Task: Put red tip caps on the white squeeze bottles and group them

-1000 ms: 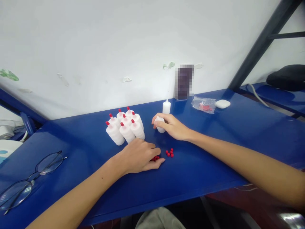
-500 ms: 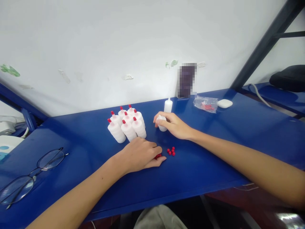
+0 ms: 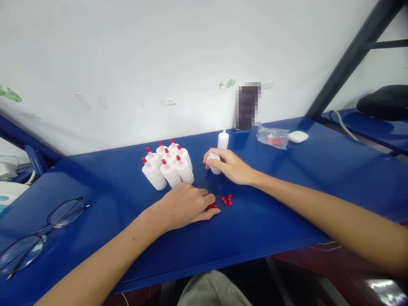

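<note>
On the blue table my left hand lies palm down with its fingers curled over small red caps that peek out at the fingertips. More loose red caps lie just right of it. My right hand is wrapped round a small white bottle that has no cap. A second uncapped white bottle stands upright just behind it. Several white bottles with red caps stand in a tight group to the left of both hands.
A pair of glasses lies at the near left. A clear bag with red pieces and a small white case sit at the back right, beside a dark blurred object against the wall. A black diagonal strut rises on the right.
Both hands have stayed in place on the caps and the bottle; only the view has shifted slightly.
</note>
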`<action>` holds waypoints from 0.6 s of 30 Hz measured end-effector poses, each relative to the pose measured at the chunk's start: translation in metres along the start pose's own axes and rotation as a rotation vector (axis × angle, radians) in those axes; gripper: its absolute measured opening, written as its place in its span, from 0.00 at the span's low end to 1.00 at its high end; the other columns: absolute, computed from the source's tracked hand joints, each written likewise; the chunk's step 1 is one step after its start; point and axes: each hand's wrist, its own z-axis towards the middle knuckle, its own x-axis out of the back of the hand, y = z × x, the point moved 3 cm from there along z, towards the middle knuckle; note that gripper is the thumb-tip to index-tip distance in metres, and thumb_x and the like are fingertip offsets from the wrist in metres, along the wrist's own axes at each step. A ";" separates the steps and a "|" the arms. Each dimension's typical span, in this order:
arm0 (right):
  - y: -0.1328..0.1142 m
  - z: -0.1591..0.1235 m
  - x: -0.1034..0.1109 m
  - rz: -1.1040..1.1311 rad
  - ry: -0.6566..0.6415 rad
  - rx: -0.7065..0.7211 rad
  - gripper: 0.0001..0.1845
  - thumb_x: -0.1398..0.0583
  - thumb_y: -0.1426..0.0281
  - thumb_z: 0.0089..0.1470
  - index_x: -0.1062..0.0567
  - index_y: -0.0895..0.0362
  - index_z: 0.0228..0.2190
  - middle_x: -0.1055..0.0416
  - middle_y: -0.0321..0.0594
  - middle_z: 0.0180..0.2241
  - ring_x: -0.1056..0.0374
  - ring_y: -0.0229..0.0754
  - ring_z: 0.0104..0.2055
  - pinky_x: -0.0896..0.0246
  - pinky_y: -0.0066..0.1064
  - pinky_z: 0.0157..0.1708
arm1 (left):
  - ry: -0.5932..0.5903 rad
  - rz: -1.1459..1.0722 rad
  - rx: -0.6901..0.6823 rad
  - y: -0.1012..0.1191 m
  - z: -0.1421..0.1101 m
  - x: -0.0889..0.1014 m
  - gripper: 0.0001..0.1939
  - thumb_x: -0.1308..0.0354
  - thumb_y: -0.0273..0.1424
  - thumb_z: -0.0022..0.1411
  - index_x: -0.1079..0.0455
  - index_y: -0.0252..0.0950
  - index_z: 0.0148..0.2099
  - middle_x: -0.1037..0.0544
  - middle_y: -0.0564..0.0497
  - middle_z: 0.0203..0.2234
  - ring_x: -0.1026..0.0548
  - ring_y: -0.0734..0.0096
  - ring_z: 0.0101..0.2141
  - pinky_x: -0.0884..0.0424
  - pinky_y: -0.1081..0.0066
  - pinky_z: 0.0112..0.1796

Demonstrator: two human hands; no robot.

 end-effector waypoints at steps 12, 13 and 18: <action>-0.002 0.000 0.000 -0.008 0.000 -0.014 0.10 0.46 0.64 0.60 0.28 0.57 0.35 0.26 0.37 0.32 0.34 0.39 0.33 0.41 0.30 0.33 | 0.022 -0.056 -0.018 0.001 0.003 0.003 0.19 0.53 0.38 0.71 0.34 0.35 0.29 0.28 0.54 0.19 0.31 0.73 0.19 0.48 0.71 0.22; -0.001 0.000 0.000 -0.009 0.000 -0.011 0.11 0.46 0.64 0.60 0.28 0.57 0.35 0.26 0.37 0.32 0.34 0.38 0.33 0.41 0.30 0.34 | 0.028 -0.058 -0.017 0.001 0.003 0.003 0.19 0.53 0.38 0.71 0.34 0.35 0.29 0.28 0.54 0.19 0.31 0.73 0.19 0.48 0.71 0.22; 0.000 0.000 0.000 -0.013 -0.007 0.006 0.11 0.46 0.63 0.61 0.28 0.57 0.35 0.27 0.37 0.32 0.34 0.38 0.33 0.41 0.29 0.34 | 0.023 -0.052 -0.013 0.002 0.003 0.003 0.19 0.52 0.37 0.71 0.35 0.35 0.28 0.28 0.54 0.19 0.30 0.73 0.19 0.48 0.70 0.22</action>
